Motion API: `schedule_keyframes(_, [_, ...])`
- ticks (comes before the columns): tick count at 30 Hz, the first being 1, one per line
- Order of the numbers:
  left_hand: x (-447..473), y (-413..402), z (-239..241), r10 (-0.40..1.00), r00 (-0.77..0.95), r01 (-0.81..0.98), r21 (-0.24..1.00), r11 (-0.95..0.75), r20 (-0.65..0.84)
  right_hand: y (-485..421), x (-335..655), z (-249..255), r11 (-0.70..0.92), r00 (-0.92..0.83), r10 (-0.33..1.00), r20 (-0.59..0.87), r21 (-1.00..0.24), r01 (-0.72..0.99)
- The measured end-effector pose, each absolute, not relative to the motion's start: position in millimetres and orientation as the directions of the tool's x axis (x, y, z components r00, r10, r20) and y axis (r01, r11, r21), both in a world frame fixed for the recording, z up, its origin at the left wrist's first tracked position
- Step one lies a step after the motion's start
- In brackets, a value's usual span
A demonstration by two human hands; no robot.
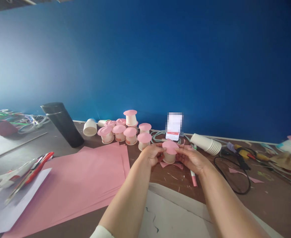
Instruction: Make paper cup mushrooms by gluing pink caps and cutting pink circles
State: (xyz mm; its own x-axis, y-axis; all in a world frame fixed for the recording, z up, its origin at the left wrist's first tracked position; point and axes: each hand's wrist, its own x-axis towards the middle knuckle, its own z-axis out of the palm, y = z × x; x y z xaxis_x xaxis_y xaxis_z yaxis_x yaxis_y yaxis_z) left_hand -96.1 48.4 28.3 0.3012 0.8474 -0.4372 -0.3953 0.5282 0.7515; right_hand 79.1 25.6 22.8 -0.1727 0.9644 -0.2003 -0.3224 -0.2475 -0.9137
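Observation:
A pink paper disc (170, 147) lies on top of an upside-down white paper cup (169, 159) in front of me. My left hand (153, 154) pinches the disc's left edge, and my right hand (190, 159) grips its right edge with the thumb and fingers. Both hands are closed around the cup's top. To the left stand several more cups with pink discs on top (145, 138), one of them stacked on another (130, 119). Pink paper scraps (172, 166) lie under the cup, and a pink-and-white marker (193, 178) lies by my right hand.
Pink sheets (86, 185) cover the left, with scissors (38, 168), a glue gun (9, 175) and white paper (33, 198). A black bottle (63, 125) stands behind. Nested cups (206, 143), a black cable (231, 191) and a lit phone (174, 127) are near the blue wall (145, 59).

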Motion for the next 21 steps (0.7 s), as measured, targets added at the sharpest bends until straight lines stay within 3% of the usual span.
schedule_keyframes(7, [-96.3, 45.6, 30.9, 0.862, 0.312, -0.379, 0.780, 0.498, -0.399, 22.6, 74.4, 28.2, -0.243, -0.049, 0.970, -0.239, -0.935, -0.258])
schedule_keyframes(13, [-96.2, 43.5, 31.3, 0.881, 0.323, -0.313, 0.840, 0.444, -0.345, 21.3, 69.7, 31.2, -0.199, -0.080, 0.979, -0.189, -0.968, -0.154])
schedule_keyframes(21, [-94.1, 42.8, 31.5, 0.894, 0.313, -0.303, 0.859, 0.413, -0.320, 21.9, 68.8, 30.0, -0.205, -0.088, 0.977, -0.194, -0.969, -0.139])
